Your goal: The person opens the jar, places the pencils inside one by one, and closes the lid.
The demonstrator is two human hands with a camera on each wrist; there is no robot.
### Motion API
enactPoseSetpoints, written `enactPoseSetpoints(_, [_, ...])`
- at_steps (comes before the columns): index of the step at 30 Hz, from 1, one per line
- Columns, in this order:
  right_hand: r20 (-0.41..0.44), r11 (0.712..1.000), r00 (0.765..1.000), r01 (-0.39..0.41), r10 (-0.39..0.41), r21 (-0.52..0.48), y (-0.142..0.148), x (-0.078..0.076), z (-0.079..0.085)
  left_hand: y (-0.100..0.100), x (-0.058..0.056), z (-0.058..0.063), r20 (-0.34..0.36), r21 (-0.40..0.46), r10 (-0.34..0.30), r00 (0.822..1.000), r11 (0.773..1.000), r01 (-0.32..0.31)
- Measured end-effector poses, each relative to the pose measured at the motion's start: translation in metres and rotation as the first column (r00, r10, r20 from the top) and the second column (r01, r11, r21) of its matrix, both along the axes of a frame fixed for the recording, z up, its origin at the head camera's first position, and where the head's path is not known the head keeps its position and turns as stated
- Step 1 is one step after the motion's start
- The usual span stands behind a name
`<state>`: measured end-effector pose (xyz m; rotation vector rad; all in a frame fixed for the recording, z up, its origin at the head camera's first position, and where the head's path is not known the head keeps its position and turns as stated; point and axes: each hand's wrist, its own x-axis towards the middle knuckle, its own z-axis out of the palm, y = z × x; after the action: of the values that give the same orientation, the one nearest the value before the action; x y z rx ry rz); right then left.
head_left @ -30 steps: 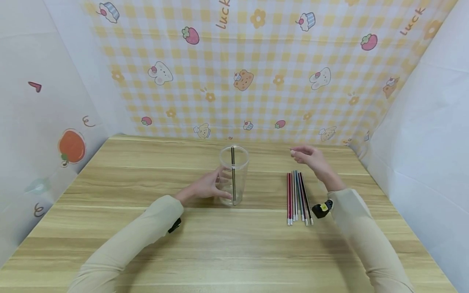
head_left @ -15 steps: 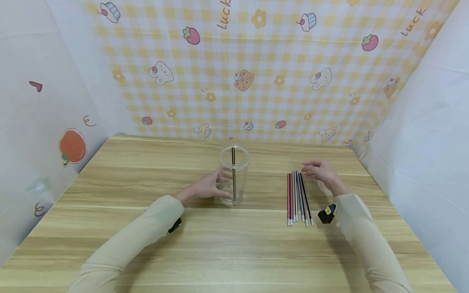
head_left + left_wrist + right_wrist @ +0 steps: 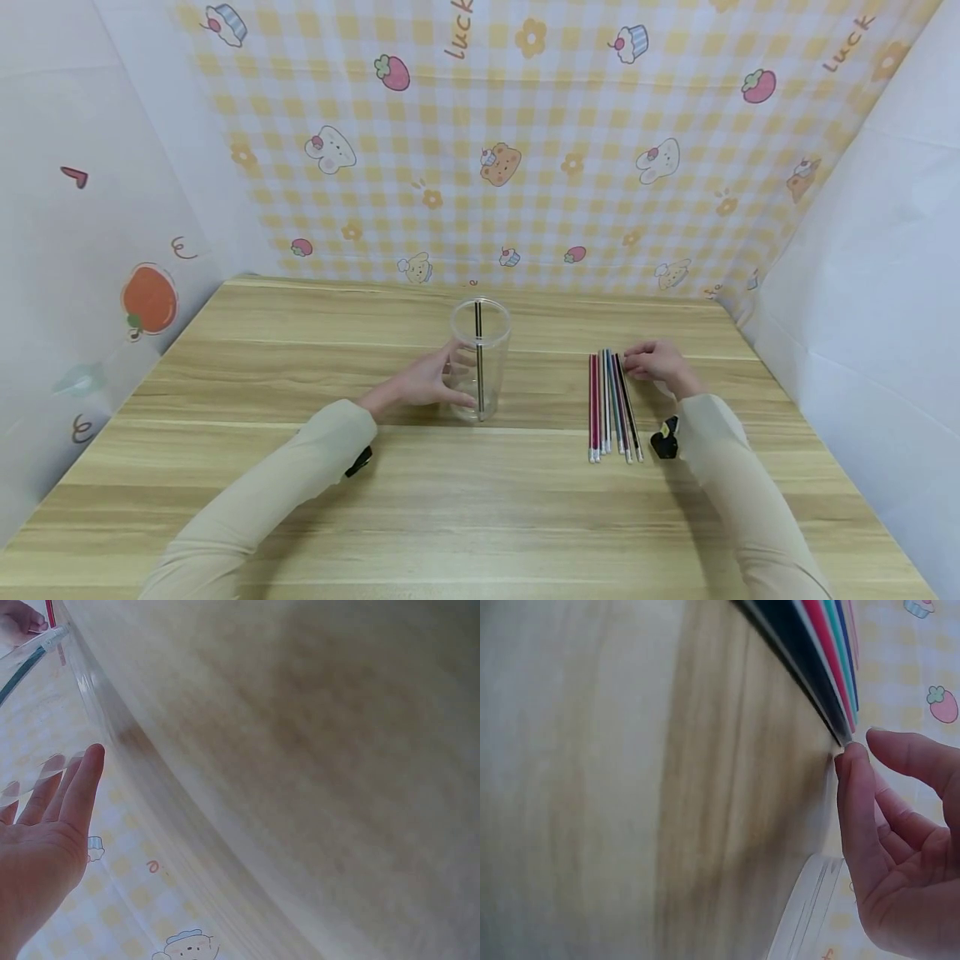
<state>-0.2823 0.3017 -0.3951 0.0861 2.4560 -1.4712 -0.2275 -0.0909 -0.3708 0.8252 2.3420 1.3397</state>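
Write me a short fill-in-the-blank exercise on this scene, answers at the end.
The ____ hand is at the clear cup.
A dark pencil stands ____ the cup.
In the head view, the other pencils lie to the cup's ____.
Their white ends point ____ from the patterned backdrop.

Missing words: left; inside; right; away.

The left hand (image 3: 426,382) holds a clear cup (image 3: 492,367) (dark pencil (image 3: 481,379) inside), the right hand (image 3: 654,361) beside more pencils (image 3: 616,406).
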Motion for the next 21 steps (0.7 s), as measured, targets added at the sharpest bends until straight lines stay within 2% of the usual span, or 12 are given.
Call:
enactPoseSetpoints(10, [-0.020,0.994,0.999,0.038,-0.036,0.099,-0.008,-0.002,0.000,-0.001,-0.001,-0.001,0.000,0.012,-0.016,1.000,1.000,0.016])
enactPoseSetpoints(21, [-0.064,0.972,0.998,0.034,-0.020,0.231,-0.014,-0.004,-0.003,0.000,0.001,0.000,0.024,0.006,0.003,1.000,1.000,-0.003])
